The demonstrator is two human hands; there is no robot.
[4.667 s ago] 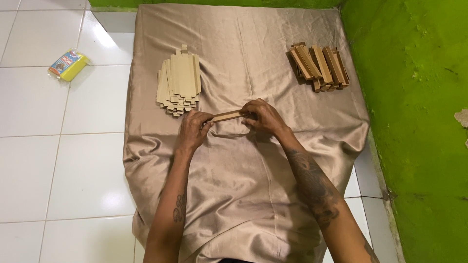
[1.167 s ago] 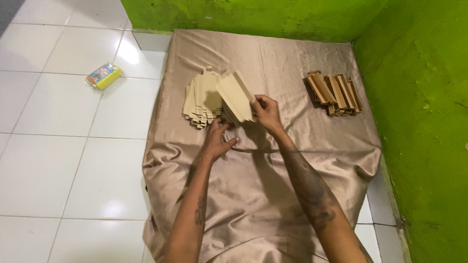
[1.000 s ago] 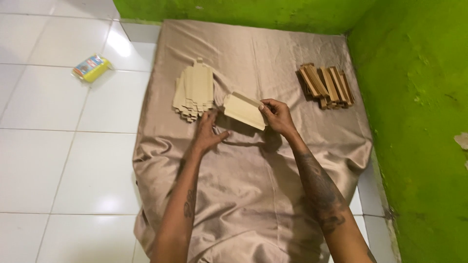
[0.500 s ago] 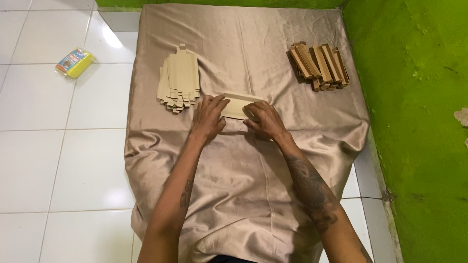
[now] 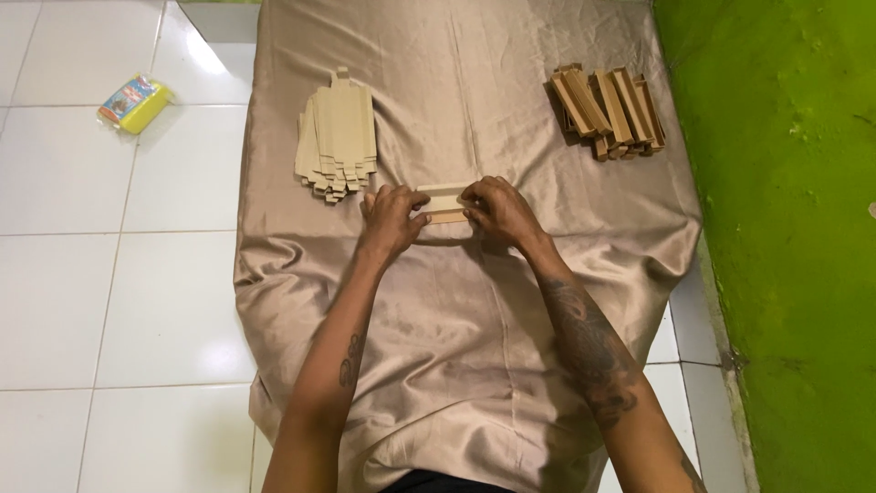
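A person is kneeling at the near end of a shiny tan cloth [image 5: 465, 365] that is lying spread over a white tiled floor [image 5: 119, 274], both bare hands pressing down on a small folded cardboard piece [image 5: 444, 203] near the middle of the cloth. The left hand [image 5: 392, 219] is covering the piece's left end, fingers curled over its edge; the right hand [image 5: 497, 210] is clamping the right end, fingertips bent onto the top. The piece is lying flat between the two hands, only its middle section showing.

Just to the far left of the hands, a stack of flat cardboard blanks [image 5: 336, 146] is resting on the cloth, fanned slightly at its near edge. Well apart on the far right, a pile of folded brown boxes [image 5: 609, 110] is lying close to the green wall [image 5: 785, 228]. A yellow packet [image 5: 135, 103] is sitting on the tiles at far left, clear of the cloth.
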